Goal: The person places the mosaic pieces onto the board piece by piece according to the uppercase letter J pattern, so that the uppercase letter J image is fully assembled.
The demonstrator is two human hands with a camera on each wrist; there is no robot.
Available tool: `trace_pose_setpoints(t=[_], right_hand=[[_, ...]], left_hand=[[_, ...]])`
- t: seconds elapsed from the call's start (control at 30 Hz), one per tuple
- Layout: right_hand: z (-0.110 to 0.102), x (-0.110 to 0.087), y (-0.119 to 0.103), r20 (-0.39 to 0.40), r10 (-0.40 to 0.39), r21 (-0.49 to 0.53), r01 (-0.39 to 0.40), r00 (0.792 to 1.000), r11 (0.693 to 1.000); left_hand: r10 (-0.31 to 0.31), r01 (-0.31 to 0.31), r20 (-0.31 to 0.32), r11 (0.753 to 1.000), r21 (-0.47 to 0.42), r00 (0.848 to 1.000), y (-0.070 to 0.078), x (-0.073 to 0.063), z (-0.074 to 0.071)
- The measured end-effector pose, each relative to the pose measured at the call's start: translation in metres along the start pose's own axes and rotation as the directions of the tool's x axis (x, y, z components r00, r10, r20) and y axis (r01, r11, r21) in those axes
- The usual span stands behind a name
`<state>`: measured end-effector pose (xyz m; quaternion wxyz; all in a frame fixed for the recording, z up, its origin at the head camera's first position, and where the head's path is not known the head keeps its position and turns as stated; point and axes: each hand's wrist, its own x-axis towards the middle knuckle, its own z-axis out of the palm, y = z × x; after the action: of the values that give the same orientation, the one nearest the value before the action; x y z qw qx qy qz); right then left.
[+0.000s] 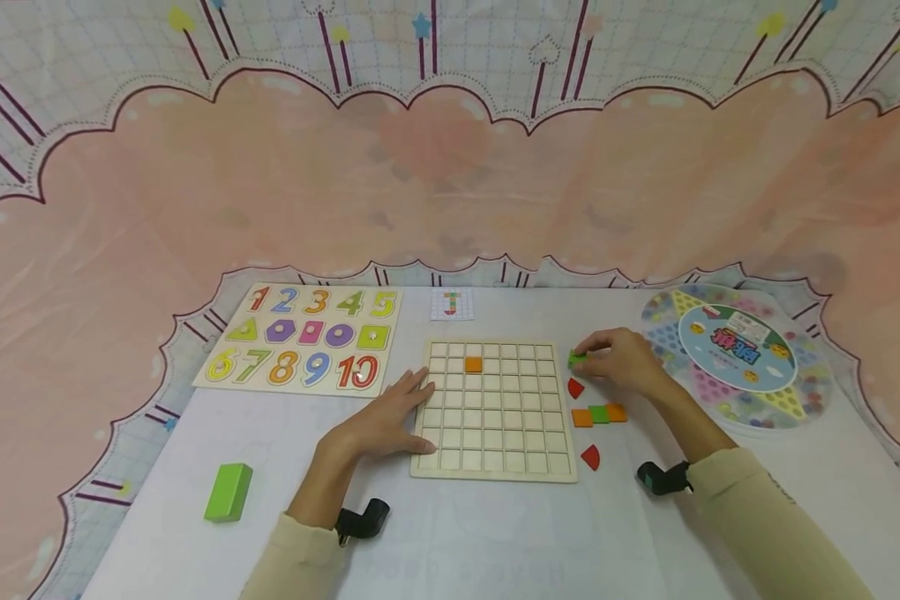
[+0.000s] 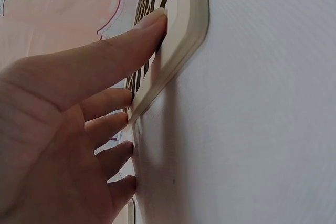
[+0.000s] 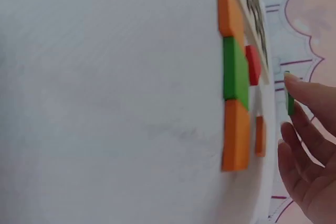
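- White surface (image 1: 532, 542), pink patterned cloth (image 1: 307, 192) at twelve o'clock.
- My left fingers (image 2: 107, 102), spread apart, touch the pale wooden grid board (image 1: 510, 418) at nine o'clock.
- My right fingers (image 1: 598, 338) pinch a thin, flat green tile (image 1: 574, 358), at the board's two o'clock.
- One orange square (image 1: 473, 364) sits at its eleven.

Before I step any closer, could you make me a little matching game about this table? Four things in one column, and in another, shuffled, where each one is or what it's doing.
Things:
1. Left hand
2. Large green block
3. Right hand
4. Pattern card

Places and states:
A. Pinches a small green tile
B. Lies just beyond the far edge of the grid board
C. Touches the grid board's left side
D. Lies well to the left of the grid board, apart from it

Right pairs: 1-C, 2-D, 3-A, 4-B
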<state>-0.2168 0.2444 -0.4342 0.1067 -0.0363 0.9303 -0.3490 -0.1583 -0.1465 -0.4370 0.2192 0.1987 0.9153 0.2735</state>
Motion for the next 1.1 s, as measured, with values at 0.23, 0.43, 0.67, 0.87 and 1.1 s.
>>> trace_pose_setpoints(t=[0.23,0.43,0.67,0.87,1.1], right_hand=[[0.0,0.001,-0.015,-0.038,-0.013,0.04,0.015,0.999,0.999],[0.009,0.005,-0.03,-0.03,-0.046,0.108,0.049,0.999,0.993],[0.023,0.009,-0.042,0.0,-0.037,0.156,0.037,0.999,0.987],[0.035,0.013,-0.05,0.018,-0.072,0.172,0.067,0.997,0.983],[0.048,0.017,-0.065,0.013,-0.147,0.166,0.142,0.989,0.976]], left_hand=[[0.005,-0.005,0.0,1.0,0.0,1.0,0.001,0.0,0.001],[-0.014,0.014,0.001,1.0,-0.013,1.0,0.003,-0.004,-0.001],[0.003,-0.003,-0.005,1.0,-0.014,1.0,0.002,-0.003,-0.001],[0.008,-0.008,-0.002,1.0,-0.006,1.0,0.002,-0.001,0.0],[-0.004,0.004,-0.007,1.0,-0.001,1.0,0.002,-0.002,-0.001]])
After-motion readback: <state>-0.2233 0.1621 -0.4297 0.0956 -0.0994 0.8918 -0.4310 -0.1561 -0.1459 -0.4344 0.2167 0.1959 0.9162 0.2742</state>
